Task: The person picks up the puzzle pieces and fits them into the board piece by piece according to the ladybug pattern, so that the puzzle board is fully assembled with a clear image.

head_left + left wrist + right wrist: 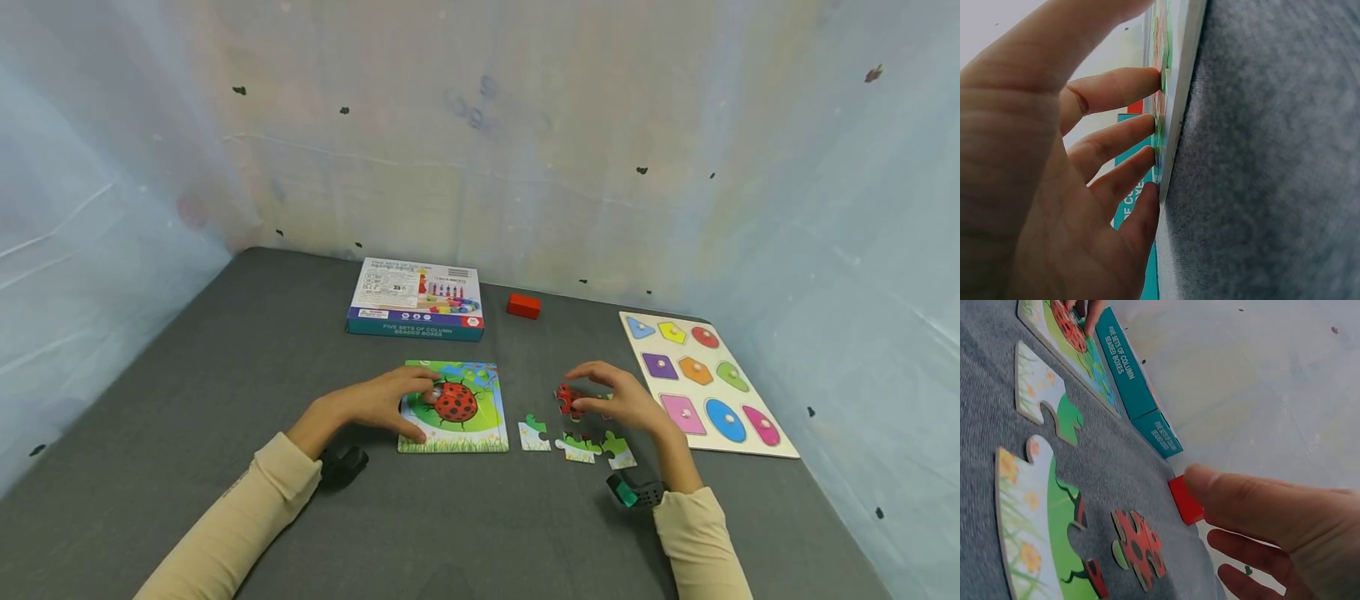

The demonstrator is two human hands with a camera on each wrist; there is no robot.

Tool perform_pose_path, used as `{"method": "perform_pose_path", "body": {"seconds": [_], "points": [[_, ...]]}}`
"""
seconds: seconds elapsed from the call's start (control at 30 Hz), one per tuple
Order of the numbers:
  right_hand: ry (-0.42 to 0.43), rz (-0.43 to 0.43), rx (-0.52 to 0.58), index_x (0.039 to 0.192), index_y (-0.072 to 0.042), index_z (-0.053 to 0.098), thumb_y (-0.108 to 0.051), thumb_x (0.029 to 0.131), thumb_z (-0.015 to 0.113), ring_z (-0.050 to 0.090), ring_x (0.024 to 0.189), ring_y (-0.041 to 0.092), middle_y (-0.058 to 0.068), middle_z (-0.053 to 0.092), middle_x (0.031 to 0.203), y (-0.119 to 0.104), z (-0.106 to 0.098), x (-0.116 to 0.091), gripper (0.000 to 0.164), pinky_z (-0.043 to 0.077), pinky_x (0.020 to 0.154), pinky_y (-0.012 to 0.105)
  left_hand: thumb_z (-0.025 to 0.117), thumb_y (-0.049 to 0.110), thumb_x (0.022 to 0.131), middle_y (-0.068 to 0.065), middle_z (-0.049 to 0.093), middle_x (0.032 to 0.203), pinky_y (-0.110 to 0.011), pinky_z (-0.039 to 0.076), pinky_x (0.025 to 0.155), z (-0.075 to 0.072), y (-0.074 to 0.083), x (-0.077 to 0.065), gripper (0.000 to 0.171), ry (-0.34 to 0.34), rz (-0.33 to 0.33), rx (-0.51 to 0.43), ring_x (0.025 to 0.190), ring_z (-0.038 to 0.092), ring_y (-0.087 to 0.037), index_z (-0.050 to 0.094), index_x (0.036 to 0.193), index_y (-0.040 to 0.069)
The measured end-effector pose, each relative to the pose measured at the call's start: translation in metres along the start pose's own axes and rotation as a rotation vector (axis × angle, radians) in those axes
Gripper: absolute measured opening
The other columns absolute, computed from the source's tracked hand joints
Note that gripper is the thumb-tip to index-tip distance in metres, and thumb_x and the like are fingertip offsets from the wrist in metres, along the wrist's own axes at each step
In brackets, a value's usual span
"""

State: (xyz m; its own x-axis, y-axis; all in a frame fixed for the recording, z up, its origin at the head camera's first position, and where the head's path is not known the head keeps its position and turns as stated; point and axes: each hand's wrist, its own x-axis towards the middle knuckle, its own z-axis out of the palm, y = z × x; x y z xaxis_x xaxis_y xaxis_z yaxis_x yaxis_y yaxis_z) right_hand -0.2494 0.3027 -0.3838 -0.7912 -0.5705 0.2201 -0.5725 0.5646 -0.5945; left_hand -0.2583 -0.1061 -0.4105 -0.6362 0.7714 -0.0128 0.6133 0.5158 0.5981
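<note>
My left hand (378, 404) rests over the left side of a ladybug puzzle board (491, 421), thumb apart from the fingers. Fingertips (1150, 125) touch the board's face in the left wrist view. Just above loose jigsaw pieces hovers my right hand (626, 404), its thumb and fingers spread and nothing visible between them. Nearest to it, a red, black-spotted piece (1138, 550) lies on the cloth. Between the board and this hand are a white-and-green corner piece (534, 437), a flowered edge piece (576, 452) and another green-and-white piece (618, 452).
Behind the puzzle board lies a flat box of beaded column sets (416, 329), with a red block (523, 306) to its right. A wooden shape board (783, 452) with knobbed pieces lies at the right. Plastic sheeting (480, 167) surrounds the dark cloth-covered table (480, 533).
</note>
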Motion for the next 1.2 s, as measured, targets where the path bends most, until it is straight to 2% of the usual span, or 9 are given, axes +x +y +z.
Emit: {"method": "perform_pose_path", "body": {"seconds": [0.13,0.37,0.67,0.93,1.2], "points": [[-0.017,-0.014,-0.019,0.116,0.001,0.060,-0.008,0.080,0.072,0.053,0.113,0.031,0.015,0.060,0.116,0.004,-0.001,-0.002,0.039,0.039,0.095,0.053,0.074,0.045,0.076,-0.013,0.036,0.144,-0.053,0.032,0.101,0.001,0.000,0.000,0.044,0.010,0.009,0.008,0.131,0.032,-0.032,0.057,0.102,0.014],[-0.059,0.017,-0.071,0.116,0.000,0.062,-0.008,0.079,0.073,0.054,0.109,0.033,0.015,0.062,0.116,0.010,-0.003,-0.006,0.039,0.042,0.088,0.055,0.073,0.045,0.077,-0.013,0.036,0.143,-0.054,0.031,0.102,-0.001,0.003,-0.001,0.044,0.013,0.007,0.002,0.131,0.032,-0.032,0.058,0.102,0.013],[-0.114,0.073,-0.089,0.119,-0.002,0.061,-0.010,0.081,0.073,0.051,0.111,0.033,0.015,0.058,0.120,0.021,-0.003,-0.010,0.041,0.042,0.090,0.053,0.073,0.045,0.077,-0.012,0.036,0.144,-0.054,0.031,0.102,0.000,0.001,-0.001,0.042,0.017,0.008,-0.011,0.131,0.032,-0.032,0.058,0.102,0.014],[-0.088,0.042,-0.104,0.118,-0.001,0.062,-0.010,0.081,0.072,0.051,0.111,0.034,0.017,0.056,0.119,0.024,0.000,-0.012,0.039,0.042,0.087,0.054,0.073,0.044,0.078,-0.012,0.036,0.144,-0.054,0.031,0.102,0.001,0.001,-0.001,0.041,0.017,0.003,-0.007,0.131,0.032,-0.032,0.058,0.102,0.015],[-0.060,0.061,-0.133,0.114,-0.003,0.065,-0.009,0.081,0.072,0.052,0.108,0.033,0.015,0.058,0.115,0.025,0.003,-0.010,0.034,0.043,0.086,0.052,0.073,0.044,0.078,-0.011,0.036,0.144,-0.054,0.029,0.103,0.001,0.001,-0.001,0.040,0.014,-0.005,-0.018,0.132,0.030,-0.032,0.058,0.102,0.015]]}}
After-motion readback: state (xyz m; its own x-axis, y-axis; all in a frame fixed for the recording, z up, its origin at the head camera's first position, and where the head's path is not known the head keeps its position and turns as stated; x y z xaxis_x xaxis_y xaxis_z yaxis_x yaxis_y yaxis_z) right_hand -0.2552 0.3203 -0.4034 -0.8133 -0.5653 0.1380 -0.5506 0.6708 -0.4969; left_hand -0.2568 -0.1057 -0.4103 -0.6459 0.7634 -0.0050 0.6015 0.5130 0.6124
